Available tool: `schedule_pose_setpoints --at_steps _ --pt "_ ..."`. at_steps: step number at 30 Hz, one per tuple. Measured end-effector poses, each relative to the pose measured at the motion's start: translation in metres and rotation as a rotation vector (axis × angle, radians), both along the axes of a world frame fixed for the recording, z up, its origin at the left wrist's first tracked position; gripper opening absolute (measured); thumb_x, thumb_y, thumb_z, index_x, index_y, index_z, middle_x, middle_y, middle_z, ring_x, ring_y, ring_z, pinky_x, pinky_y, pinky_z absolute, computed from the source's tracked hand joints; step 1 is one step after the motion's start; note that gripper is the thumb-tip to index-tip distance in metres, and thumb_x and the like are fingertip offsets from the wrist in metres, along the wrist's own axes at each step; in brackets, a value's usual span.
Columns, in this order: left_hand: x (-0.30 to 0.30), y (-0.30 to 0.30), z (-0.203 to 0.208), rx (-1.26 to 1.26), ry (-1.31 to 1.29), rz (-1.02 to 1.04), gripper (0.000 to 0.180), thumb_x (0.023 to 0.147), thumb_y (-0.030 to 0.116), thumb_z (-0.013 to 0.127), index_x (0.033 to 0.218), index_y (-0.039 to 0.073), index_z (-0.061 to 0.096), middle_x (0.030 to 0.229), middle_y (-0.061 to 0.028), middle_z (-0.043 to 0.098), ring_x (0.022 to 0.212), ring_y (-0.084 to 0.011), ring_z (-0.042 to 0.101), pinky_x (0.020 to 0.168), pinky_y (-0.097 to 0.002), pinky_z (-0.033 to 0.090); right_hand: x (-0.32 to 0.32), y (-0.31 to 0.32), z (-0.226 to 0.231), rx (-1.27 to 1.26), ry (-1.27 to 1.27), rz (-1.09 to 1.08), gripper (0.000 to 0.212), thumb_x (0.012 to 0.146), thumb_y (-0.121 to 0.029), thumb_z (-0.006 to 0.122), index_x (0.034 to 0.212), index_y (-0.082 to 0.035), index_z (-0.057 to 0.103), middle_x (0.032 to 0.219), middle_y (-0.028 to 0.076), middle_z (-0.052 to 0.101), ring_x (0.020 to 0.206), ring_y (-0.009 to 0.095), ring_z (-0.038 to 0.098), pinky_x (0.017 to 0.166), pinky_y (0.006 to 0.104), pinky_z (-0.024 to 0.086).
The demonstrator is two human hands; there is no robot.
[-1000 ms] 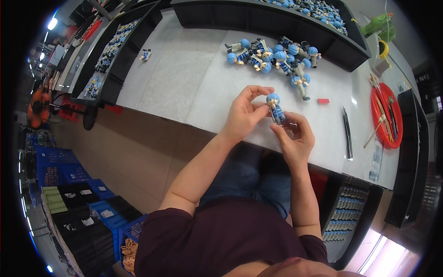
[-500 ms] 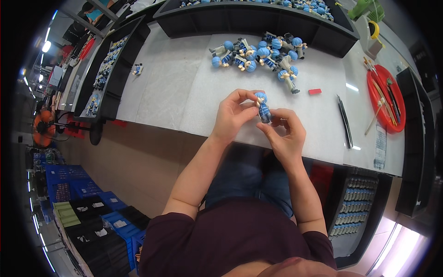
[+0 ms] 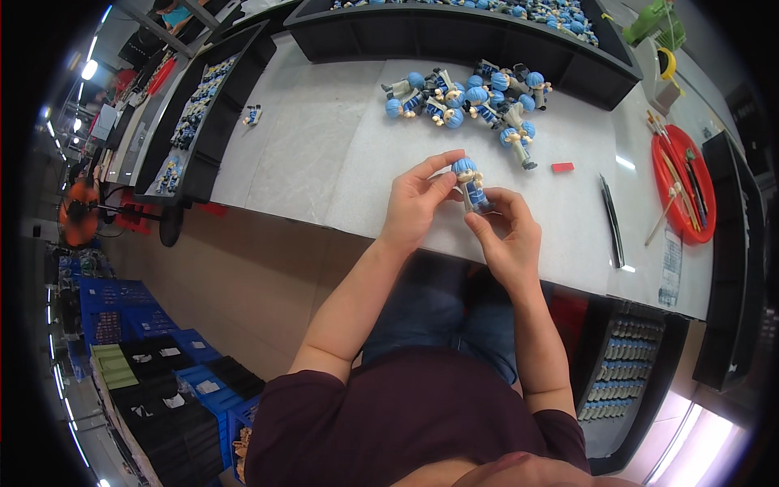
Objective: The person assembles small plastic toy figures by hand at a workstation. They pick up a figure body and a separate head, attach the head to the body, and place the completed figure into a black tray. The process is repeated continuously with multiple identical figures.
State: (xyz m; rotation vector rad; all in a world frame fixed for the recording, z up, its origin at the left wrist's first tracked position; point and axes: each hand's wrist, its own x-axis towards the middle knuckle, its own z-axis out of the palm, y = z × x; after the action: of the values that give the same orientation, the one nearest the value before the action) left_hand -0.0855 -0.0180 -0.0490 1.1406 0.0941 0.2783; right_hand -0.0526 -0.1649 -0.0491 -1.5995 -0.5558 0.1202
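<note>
Between my two hands is a small figurine point(image 3: 472, 188) with blue hair, a blue top and a pale cape or coat, held upright above the table's front part. My left hand point(image 3: 415, 197) pinches it at the upper body, with thumb and index finger beside the head. The fingers of my right hand point(image 3: 513, 234) close on its lower end near the feet. Past my hands, a loose pile of similar blue-haired figurines point(image 3: 454, 99) lies on the white tabletop. One small figure piece point(image 3: 252, 115) lies apart at the left.
A black bin point(image 3: 462, 40) full of figurines spans the back. Another black tray point(image 3: 195, 122) stands left. Rightward lie a red block point(image 3: 562, 168), a black pen-like tool point(image 3: 611, 219) and a red dish point(image 3: 688, 183) of brushes. Below the table, a tray point(image 3: 625, 365) holds rows of parts.
The figurine has turned in my fingers, so its front and pale side show more. My hands stay on it. The whole view has shifted slightly.
</note>
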Motion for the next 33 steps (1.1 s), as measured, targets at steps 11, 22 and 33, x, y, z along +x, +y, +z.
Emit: schedule_pose_setpoints --at_steps 11,22,33 --pt "-0.0002 -0.0005 0.0001 -0.030 -0.012 0.011 0.029 0.088 0.004 0.048 0.117 -0.001 0.051 0.105 -0.0088 0.059 0.089 -0.0128 0.057 0.075 -0.0271 0.045 -0.0002 0.0015 0.0003 -0.037 -0.051 0.012 0.038 0.071 -0.007 0.071 0.102 0.003 0.052 0.091 0.012 0.062 0.079 0.016 0.061 0.071 0.0263 0.048" --pt "-0.0004 -0.0004 0.0022 -0.096 -0.013 0.003 0.029 0.090 0.008 0.046 0.116 -0.002 0.050 0.109 -0.0114 0.057 0.094 -0.0150 0.056 0.081 -0.0313 0.047 -0.0021 0.0010 0.0024 0.024 -0.004 0.017 0.037 0.075 -0.008 0.069 0.105 0.003 0.051 0.093 0.012 0.061 0.077 0.014 0.059 0.070 0.0257 0.048" --pt "-0.0001 0.0004 -0.0005 -0.058 0.012 0.023 0.029 0.087 0.014 0.054 0.111 -0.003 0.054 0.104 -0.0119 0.060 0.092 -0.0157 0.058 0.082 -0.0308 0.046 -0.0014 -0.0001 -0.0042 0.149 0.014 -0.035 0.039 0.070 0.005 0.068 0.105 0.002 0.051 0.091 0.009 0.055 0.077 0.013 0.058 0.069 0.0250 0.049"
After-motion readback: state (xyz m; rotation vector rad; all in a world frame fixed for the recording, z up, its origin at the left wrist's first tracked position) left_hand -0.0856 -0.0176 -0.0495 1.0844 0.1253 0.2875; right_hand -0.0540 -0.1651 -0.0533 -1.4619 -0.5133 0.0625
